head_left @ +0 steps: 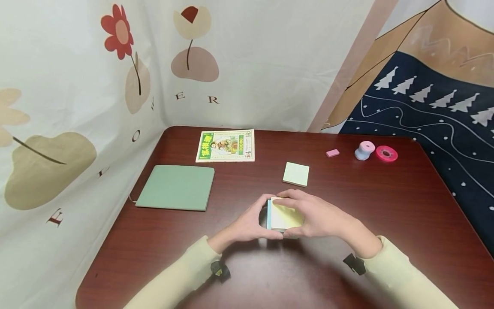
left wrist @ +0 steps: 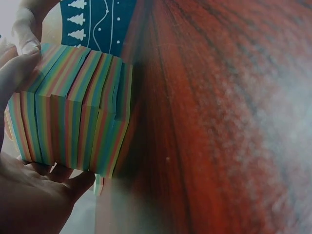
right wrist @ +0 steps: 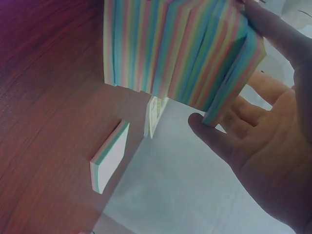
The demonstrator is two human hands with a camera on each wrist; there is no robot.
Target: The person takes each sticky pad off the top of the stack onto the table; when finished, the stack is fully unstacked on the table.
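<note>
Sticky pads (head_left: 286, 215), stacked in one tall pile, are about halfway between the table's left and right edges, well in from its back edge. The top sheet is pale yellow, and the sides have pink, blue, green and yellow stripes. There are many pads, and they don't line up neatly, so I can't count them for sure. I can't tell if the pile touches the table (head_left: 170, 253).

Two hands grip the pile. The left hand (head_left: 252, 221) curls around its left side, and the right hand (head_left: 318, 214) curls around its right side. Two pale sleeves (head_left: 177, 268) cover the arms.

One more small pad (head_left: 296, 174) lies flat just behind the pile. One green notebook (head_left: 175, 188) lies near the left edge. One picture book (head_left: 225, 146) lies by the back edge, closer to the back left corner.

Toward the back right corner are three little things: one pink block (head_left: 332, 153), one blue and pink spool (head_left: 363, 151), and one bright pink ring (head_left: 387, 159) just beside the spool.
</note>
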